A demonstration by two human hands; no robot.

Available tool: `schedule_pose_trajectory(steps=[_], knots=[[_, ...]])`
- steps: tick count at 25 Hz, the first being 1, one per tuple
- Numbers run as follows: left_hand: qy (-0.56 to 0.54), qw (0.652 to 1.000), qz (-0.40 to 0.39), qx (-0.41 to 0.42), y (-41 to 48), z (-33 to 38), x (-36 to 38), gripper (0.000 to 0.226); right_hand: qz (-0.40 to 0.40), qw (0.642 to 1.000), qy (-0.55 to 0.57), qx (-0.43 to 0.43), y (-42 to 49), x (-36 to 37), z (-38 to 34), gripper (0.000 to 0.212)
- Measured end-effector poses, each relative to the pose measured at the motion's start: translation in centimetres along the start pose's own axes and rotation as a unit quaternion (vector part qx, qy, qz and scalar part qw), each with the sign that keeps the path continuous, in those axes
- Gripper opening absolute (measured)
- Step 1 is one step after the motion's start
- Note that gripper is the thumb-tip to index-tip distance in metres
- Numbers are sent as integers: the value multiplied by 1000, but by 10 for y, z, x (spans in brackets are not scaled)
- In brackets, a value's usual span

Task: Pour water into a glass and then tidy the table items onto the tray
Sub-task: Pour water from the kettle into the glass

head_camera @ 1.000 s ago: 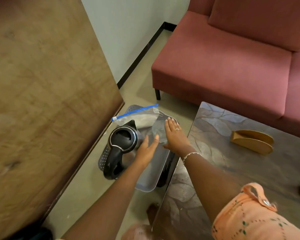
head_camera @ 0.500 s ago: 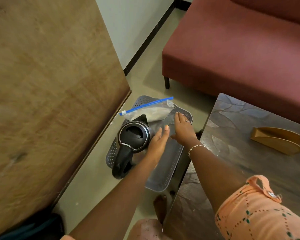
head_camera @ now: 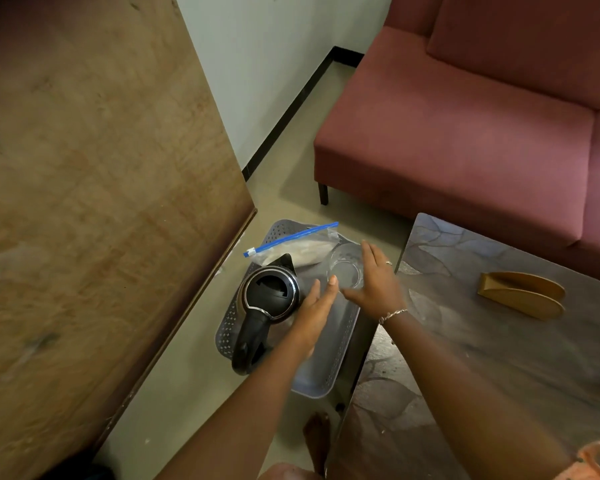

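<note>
Floor beside the counter (head_camera: 499, 358) carries the grey tray (head_camera: 329, 375), where the upright glass (head_camera: 345, 270) stands beyond the kettle (head_camera: 271, 294). Both hands flank the glass with fingers spread, gripping nothing; the right hand (head_camera: 374, 282) touches its rim, nearer than the left hand (head_camera: 317, 306).
</note>
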State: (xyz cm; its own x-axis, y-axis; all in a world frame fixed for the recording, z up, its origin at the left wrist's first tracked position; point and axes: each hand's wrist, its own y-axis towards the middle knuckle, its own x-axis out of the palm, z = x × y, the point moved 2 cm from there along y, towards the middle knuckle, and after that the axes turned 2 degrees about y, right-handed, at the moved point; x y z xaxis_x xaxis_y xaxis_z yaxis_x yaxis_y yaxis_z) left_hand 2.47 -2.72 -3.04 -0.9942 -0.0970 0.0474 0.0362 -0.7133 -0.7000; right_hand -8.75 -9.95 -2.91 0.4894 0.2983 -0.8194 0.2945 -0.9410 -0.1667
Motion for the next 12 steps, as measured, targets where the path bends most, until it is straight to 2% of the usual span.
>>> schedule_pose_trajectory(steps=[3, 7, 9, 11, 12], knots=[[-37, 999, -32, -4, -16, 14, 8, 122, 19, 999, 24, -13, -27, -32, -9, 96], [-86, 995, -53, 10, -37, 26, 25, 137, 53, 997, 53, -22, -58, -67, -14, 95], [-116, 991, -72, 7, -49, 32, 33, 121, 69, 995, 66, -23, -70, -79, -12, 96], [-131, 988, -83, 2, -57, 36, 41, 81, 77, 994, 77, -30, -80, -90, -9, 97], [-127, 988, -83, 1, -62, 36, 46, 72, 80, 993, 83, -37, -86, -96, -8, 97]])
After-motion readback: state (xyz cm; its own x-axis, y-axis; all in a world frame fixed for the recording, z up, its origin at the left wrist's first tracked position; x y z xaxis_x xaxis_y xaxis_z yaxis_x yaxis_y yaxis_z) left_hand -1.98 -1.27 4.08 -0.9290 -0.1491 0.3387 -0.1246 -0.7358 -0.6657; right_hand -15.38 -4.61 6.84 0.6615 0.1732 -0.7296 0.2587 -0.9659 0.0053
